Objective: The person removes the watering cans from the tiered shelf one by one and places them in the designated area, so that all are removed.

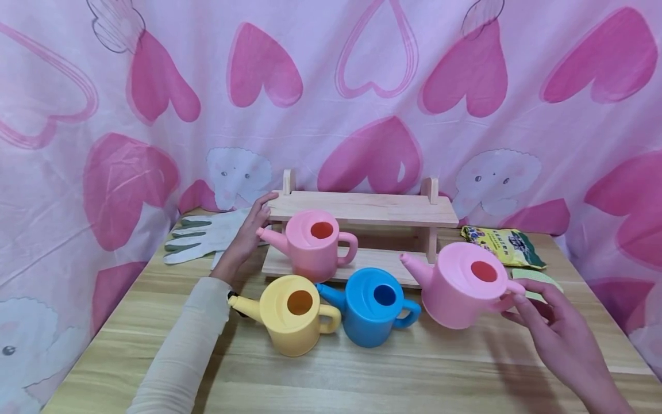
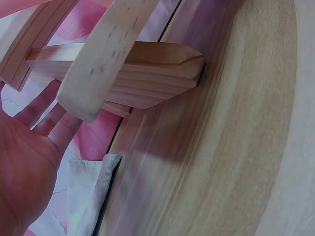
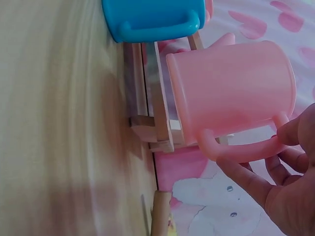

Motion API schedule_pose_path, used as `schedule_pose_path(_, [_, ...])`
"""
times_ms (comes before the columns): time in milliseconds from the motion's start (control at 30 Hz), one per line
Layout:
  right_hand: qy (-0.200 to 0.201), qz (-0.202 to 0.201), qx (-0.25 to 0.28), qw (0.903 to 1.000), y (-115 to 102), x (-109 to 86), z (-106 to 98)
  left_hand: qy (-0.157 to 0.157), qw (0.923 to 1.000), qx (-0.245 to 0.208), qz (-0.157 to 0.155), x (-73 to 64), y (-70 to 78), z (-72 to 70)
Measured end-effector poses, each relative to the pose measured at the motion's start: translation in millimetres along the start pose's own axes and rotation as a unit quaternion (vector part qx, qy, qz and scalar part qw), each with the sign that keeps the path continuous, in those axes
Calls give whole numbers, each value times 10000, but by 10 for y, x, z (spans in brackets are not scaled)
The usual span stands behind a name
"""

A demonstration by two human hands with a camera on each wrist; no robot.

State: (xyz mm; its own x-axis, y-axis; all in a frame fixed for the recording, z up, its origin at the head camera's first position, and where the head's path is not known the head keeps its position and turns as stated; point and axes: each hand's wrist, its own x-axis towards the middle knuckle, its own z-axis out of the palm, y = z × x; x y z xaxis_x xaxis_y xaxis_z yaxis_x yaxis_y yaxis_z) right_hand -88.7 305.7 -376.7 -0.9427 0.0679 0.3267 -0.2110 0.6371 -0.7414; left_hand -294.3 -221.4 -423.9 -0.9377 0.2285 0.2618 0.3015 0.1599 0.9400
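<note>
Right hand [image 1: 561, 333] pinches pink watering can [image 1: 450, 305] by its handle [image 3: 246, 152], presumably for balance; left hand [image 1: 243, 238], fingers extended, likely braces wooden shelf's [image 1: 362, 207] left end.

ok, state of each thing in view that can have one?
Right pink can: in the air, right hand on handle, fill hole open
Left pink can: upright, fill hole open
Yellow can: upright, fill hole open
Blue can: upright, fill hole open
Wooden stand: upright, left hand at one end
Glove: lying flat
Packet: lying flat, seal unclear
</note>
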Motion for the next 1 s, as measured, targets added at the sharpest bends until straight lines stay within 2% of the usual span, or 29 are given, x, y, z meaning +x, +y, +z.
schedule_pose_path(67, [-2,14,-36,10000,20,-50,-16,-24,10000,-16,-54,-2,18,2])
schedule_pose_path(167, [-48,27,-30,10000,65,-111,-17,-56,9999,5,-140,-52,160,22])
schedule_pose_path(300, [-174,260,-85,9995,133,-168,10,-49,10000,-22,-48,-53,130,18])
schedule_pose_path(400, [-291,478,-43,9984,166,-194,35,-22,10000,-26,7,-4,-13,-1])
schedule_pose_path(467, [-366,580,14,9976,181,-206,51,-27,10000,-25,-58,4,-7,1])
schedule_pose_path(567, [-434,528,243,9974,212,-210,73,-45,9999,-69,-89,10,-16,-9])
schedule_pose_path(767, [-660,135,513,9964,279,-221,102,20,10000,-61,-47,5,-19,-23])
schedule_pose_path(1000, [-840,333,384,9952,325,-245,120,16,9999,84,-77,-4,-3,-7])
